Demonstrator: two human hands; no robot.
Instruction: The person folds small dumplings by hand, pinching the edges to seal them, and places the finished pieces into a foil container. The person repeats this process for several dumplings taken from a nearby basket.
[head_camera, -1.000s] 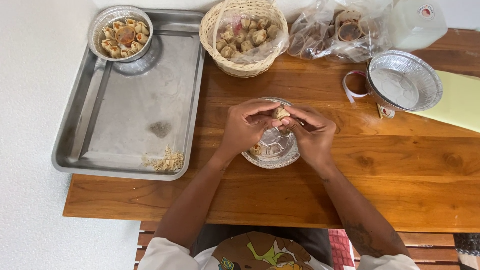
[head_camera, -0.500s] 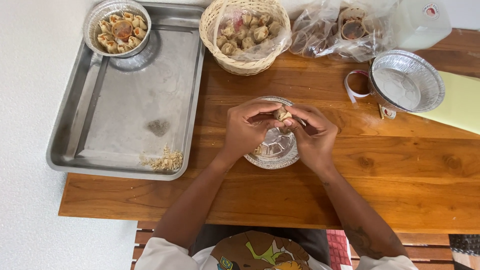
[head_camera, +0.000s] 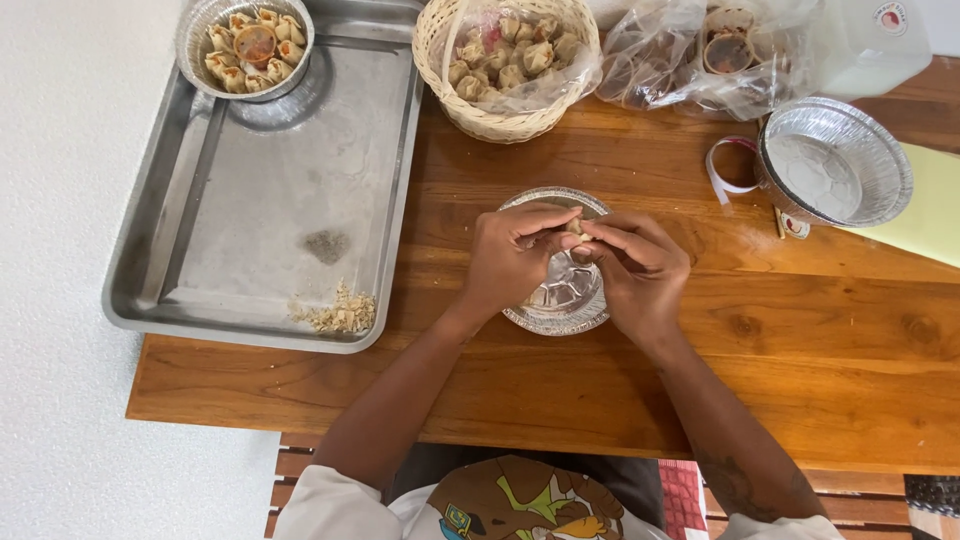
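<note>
Between the fingertips of both hands, right over the small foil dish (head_camera: 560, 290), sits one pale dumpling (head_camera: 574, 229). The left hand (head_camera: 512, 258) and the right hand (head_camera: 632, 268) meet there, thumbs and forefingers pinched together on the dumpling from either side, so both hands are clamped on it. Below the fingers the dish appears nearly bare; its shiny bottom shows between the hands, though the palms hide parts of its rim and I cannot tell whether anything lies under them.

Judging by how things lie, the work looks to be in its early-to-middle part. Far up and left of the fingers, on the steel tray (head_camera: 250, 220), a filled foil dish (head_camera: 246, 42) already holds a ring of dumplings around a small sauce cup, which reads as one finished portion. Just above the fingers, a woven basket (head_camera: 505, 62) lined with plastic holds plenty of loose dumplings. Up and right of the fingers another empty foil dish (head_camera: 835, 162) waits, with clear bags (head_camera: 700, 50) of small sauce cups beyond it. So one dish seems done, the one under the hands barely begun, and at least one more untouched. Some crumbs (head_camera: 338, 312) lie on the tray, left of the fingers
</note>
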